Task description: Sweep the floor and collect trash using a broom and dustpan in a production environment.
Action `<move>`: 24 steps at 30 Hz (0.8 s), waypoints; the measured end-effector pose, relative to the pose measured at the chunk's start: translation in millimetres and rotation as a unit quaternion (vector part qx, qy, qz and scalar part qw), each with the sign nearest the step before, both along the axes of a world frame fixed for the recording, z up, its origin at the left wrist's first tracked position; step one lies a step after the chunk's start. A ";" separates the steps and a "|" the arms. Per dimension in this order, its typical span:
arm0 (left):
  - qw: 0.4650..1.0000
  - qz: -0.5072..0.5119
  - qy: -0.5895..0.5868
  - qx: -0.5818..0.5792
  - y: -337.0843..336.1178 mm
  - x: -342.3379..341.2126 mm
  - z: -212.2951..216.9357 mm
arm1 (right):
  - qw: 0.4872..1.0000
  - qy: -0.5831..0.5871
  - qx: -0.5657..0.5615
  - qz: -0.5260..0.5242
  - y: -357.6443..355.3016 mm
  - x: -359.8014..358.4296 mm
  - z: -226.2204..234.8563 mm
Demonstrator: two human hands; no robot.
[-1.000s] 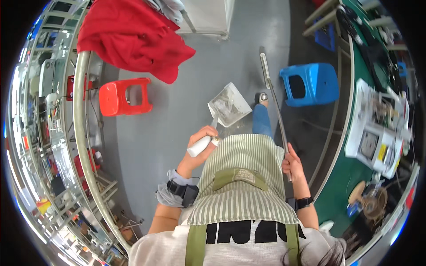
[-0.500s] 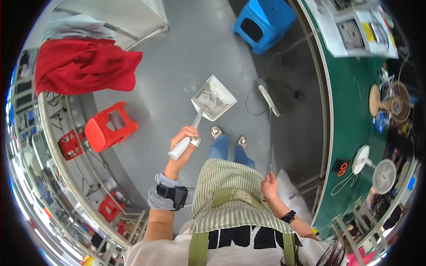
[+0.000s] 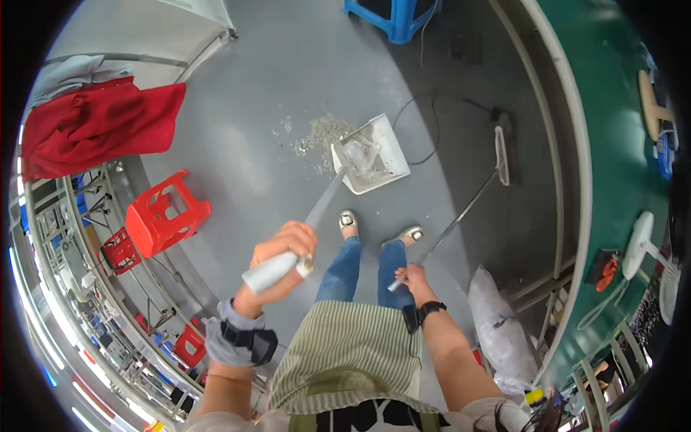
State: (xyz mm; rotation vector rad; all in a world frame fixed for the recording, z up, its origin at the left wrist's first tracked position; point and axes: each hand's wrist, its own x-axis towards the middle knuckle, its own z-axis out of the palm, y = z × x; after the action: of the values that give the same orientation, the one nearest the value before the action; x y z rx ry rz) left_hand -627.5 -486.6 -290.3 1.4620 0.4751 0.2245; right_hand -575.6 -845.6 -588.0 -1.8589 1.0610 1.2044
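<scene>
My left hand [image 3: 288, 248] is wrapped round the grey-white handle of a long-handled dustpan [image 3: 393, 151]. The white pan rests on the grey floor ahead of my feet, with clear plastic scraps and grey dirt in it. A heap of small grey debris [image 3: 327, 133] lies on the floor beside the pan's left edge. In my right hand [image 3: 414, 278], closed near its top end, is the thin grey stick of a broom [image 3: 502, 155]. Its narrow, pale head is away to the far right, on the dark floor and apart from the dustpan.
A red stool [image 3: 169, 216] stands at left beside metal racks, under a red cloth [image 3: 101, 129]. A blue stool [image 3: 396, 18] is at the far top. Black cable [image 3: 434, 137] loops over the floor. To the right are a filled white plastic bag [image 3: 497, 331] and a green-topped table [image 3: 612, 144].
The broom head has swung farther out to the right. The dustpan has shifted slightly right in view, and the debris heap beside it now shows. My left hand has come nearer and lower in view.
</scene>
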 end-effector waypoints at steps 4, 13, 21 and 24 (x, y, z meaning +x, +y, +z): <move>0.999 -0.029 0.034 0.012 -13.1 -5.6 -7.9 | 0.985 0.117 0.085 0.093 13.1 -24.2 -86.5; 0.998 0.057 0.005 -0.040 -17.5 -62.0 31.4 | 0.820 -0.280 -0.005 0.499 168.5 34.9 -183.7; 0.874 0.401 -0.267 0.062 -53.7 -8.1 27.1 | 0.932 -0.193 -0.049 0.303 248.2 24.8 -220.5; 0.907 0.405 -0.090 0.074 -54.9 -6.3 35.9 | 0.935 -0.172 0.016 0.310 237.1 26.3 -213.1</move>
State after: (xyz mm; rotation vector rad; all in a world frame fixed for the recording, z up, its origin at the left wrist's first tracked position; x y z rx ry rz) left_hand -633.8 -541.4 -254.4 1.2991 0.9132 1.0669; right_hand -549.3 -608.5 -801.2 -2.3562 0.2575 1.1416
